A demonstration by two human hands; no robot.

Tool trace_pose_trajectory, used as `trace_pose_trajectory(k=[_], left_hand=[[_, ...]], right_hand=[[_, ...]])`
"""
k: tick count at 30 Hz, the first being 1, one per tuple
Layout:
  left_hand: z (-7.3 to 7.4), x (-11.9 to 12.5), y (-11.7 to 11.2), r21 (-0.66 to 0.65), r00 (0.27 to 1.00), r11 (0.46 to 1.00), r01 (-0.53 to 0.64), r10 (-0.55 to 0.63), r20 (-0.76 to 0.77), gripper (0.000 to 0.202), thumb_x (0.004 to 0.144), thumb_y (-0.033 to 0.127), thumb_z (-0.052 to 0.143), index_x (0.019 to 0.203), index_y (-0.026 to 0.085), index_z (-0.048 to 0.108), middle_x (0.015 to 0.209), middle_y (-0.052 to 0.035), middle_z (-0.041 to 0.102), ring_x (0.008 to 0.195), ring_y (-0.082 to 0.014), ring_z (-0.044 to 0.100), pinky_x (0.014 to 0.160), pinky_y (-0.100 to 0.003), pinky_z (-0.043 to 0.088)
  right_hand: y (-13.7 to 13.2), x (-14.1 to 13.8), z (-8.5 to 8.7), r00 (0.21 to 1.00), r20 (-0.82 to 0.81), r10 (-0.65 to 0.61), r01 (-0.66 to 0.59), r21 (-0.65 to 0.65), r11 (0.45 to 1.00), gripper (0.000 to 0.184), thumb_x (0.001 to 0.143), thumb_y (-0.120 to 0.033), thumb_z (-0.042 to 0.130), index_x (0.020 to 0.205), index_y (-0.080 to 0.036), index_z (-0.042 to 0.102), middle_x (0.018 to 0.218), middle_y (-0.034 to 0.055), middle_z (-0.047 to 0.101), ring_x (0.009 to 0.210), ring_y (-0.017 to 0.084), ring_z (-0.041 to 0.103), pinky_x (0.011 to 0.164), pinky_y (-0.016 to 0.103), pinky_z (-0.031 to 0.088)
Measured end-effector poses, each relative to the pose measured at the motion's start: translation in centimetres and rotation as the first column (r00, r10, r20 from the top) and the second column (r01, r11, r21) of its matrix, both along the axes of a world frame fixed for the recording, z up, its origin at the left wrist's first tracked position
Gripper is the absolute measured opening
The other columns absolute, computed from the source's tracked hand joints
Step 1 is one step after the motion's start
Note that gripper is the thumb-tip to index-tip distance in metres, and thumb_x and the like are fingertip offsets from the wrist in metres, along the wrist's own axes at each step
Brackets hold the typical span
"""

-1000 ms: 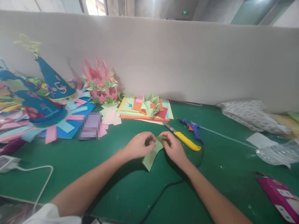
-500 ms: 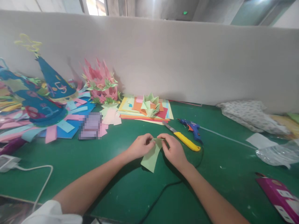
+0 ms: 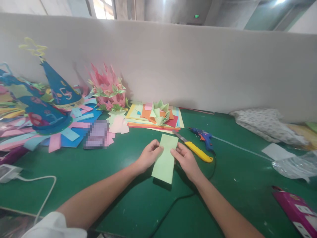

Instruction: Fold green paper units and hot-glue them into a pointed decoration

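Note:
A light green sheet of paper (image 3: 164,162), a long rectangle, is held tilted above the green table between both hands. My left hand (image 3: 150,155) pinches its left edge, thumb on top. On the opposite edge, my right hand (image 3: 186,159) grips the paper with its thumb on the face and fingers behind. Just beyond the right hand lies a yellow-handled knife (image 3: 198,151), its blade pointing to the back left. A blue glue gun (image 3: 205,138) rests behind the knife, with a dark cable running toward the front.
Stacked coloured paper (image 3: 133,115) carries a folded green paper ring (image 3: 160,114). A pink paper crown (image 3: 107,87) and blue cone hats (image 3: 59,82) stand at left. At right are a purple power strip (image 3: 296,209), clear plastic (image 3: 294,165) and patterned cloth (image 3: 262,124).
The green paper has been lifted and turned so its flat face shows. My hands have moved from its top edge down to its two sides and further apart.

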State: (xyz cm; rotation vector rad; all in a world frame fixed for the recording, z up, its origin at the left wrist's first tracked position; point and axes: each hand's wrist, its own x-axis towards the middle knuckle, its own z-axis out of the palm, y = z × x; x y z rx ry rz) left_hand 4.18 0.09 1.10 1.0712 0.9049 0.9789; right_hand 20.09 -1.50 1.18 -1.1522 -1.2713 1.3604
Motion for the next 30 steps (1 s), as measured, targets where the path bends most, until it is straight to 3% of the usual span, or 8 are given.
trace_pose_trajectory(k=[6, 12, 17, 23, 30], left_hand=[[0.0, 0.0, 0.1, -0.119, 0.994, 0.993, 0.022, -0.009, 0.112, 0.03, 0.069, 0.037, 0.065, 0.07, 0.018, 0.042, 0.057, 0.0073, 0.045, 0.046, -0.0047, 0.039, 0.046, -0.016, 0.031], [-0.2, 0.2, -0.2, -0.19, 0.992, 0.982, 0.013, 0.012, 0.126, 0.034, 0.068, 0.043, 0.066, 0.074, 0.018, 0.043, 0.057, 0.007, 0.049, 0.047, -0.006, 0.044, 0.047, -0.017, 0.034], [-0.4, 0.1, -0.3, -0.202, 0.993, 0.979, 0.027, -0.003, 0.118, 0.034, 0.067, 0.043, 0.067, 0.075, 0.018, 0.045, 0.056, 0.007, 0.05, 0.047, -0.0062, 0.046, 0.046, -0.017, 0.034], [-0.2, -0.1, 0.2, -0.228, 0.986, 0.972, 0.054, -0.015, 0.166, 0.038, 0.062, 0.044, 0.072, 0.072, 0.016, 0.048, 0.057, 0.0058, 0.053, 0.047, -0.0056, 0.045, 0.047, -0.017, 0.034], [-0.3, -0.5, 0.4, -0.267, 0.953, 0.956, 0.125, -0.04, 0.302, 0.034, 0.062, 0.036, 0.074, 0.07, 0.015, 0.049, 0.058, 0.0048, 0.053, 0.051, -0.0077, 0.05, 0.052, -0.019, 0.038]], right_hand=[[-0.1, -0.1, -0.2, 0.992, 0.076, -0.102, 0.097, 0.065, 0.993, 0.032, 0.076, -0.04, 0.063, 0.1, -0.02, 0.069, 0.086, 0.0047, 0.071, 0.069, 0.018, 0.061, 0.059, 0.029, 0.049], [0.2, 0.1, -0.4, 0.985, 0.147, -0.087, 0.075, 0.088, 0.993, 0.028, 0.076, -0.036, 0.061, 0.098, -0.023, 0.072, 0.094, 0.0043, 0.072, 0.073, 0.019, 0.062, 0.062, 0.03, 0.05], [0.2, 0.3, -0.4, 0.988, 0.131, -0.077, 0.06, 0.135, 0.989, 0.022, 0.074, -0.027, 0.06, 0.09, -0.026, 0.074, 0.1, 0.0024, 0.071, 0.089, 0.02, 0.063, 0.077, 0.031, 0.049], [0.2, 0.4, -1.0, 0.994, 0.099, -0.055, 0.047, 0.087, 0.995, 0.02, 0.074, -0.024, 0.055, 0.08, -0.023, 0.074, 0.077, 0.0011, 0.069, 0.058, 0.012, 0.055, 0.053, 0.024, 0.043], [0.2, 0.5, -0.3, 0.968, 0.236, -0.085, 0.021, 0.261, 0.965, 0.024, 0.074, -0.018, 0.05, 0.076, -0.024, 0.073, 0.078, 0.0005, 0.069, 0.071, 0.016, 0.06, 0.066, 0.028, 0.046]])
